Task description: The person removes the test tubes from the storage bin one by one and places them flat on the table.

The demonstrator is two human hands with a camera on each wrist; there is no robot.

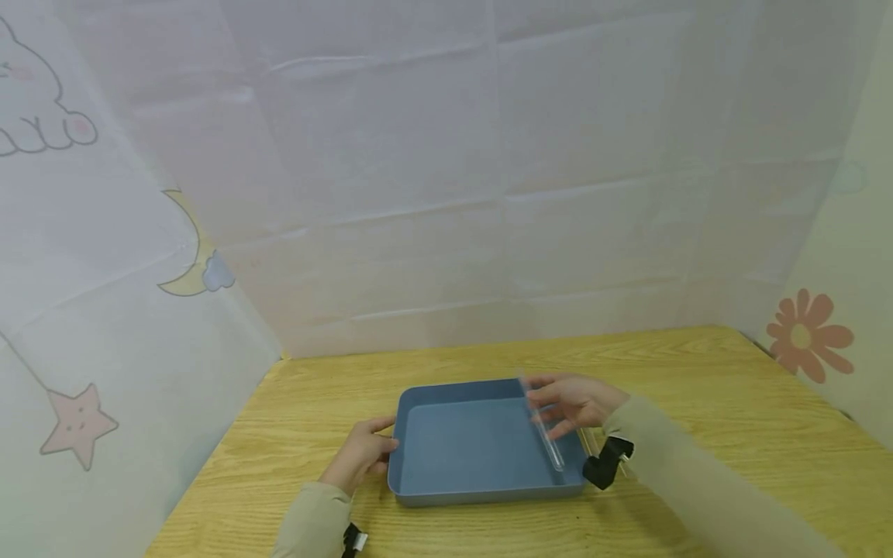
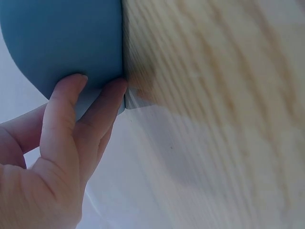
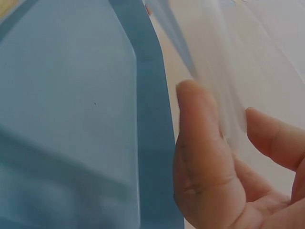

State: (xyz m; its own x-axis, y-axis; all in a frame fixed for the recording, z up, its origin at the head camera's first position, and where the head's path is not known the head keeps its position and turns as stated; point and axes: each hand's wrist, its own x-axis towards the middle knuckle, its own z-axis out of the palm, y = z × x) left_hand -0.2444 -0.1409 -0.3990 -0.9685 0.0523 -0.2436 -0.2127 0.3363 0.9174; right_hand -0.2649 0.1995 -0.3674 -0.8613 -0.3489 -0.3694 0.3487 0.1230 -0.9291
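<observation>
A shallow blue rectangular tray (image 1: 481, 496) lies on the wooden table. My left hand (image 1: 364, 451) is at its left side; in the left wrist view its fairly straight fingers (image 2: 62, 124) touch the outer wall near the bottom edge. Over the tray's right part, my right hand (image 1: 568, 401) holds a clear, narrow tube-like piece (image 1: 553, 449) between thumb and fingers. The piece tilts, its rounded lower end toward me, and its upper part is blurred. In the right wrist view the same clear piece (image 3: 214, 62) passes between the fingertips, beside the tray's rim (image 3: 155, 143).
Beside the tray's right side, partly behind the right wrist, thin clear edges (image 1: 589, 440) show on the table (image 1: 335, 395). Pale printed cloth (image 1: 418, 194) hangs behind the table and along both sides. A black strap device (image 1: 605, 463) is on the right wrist.
</observation>
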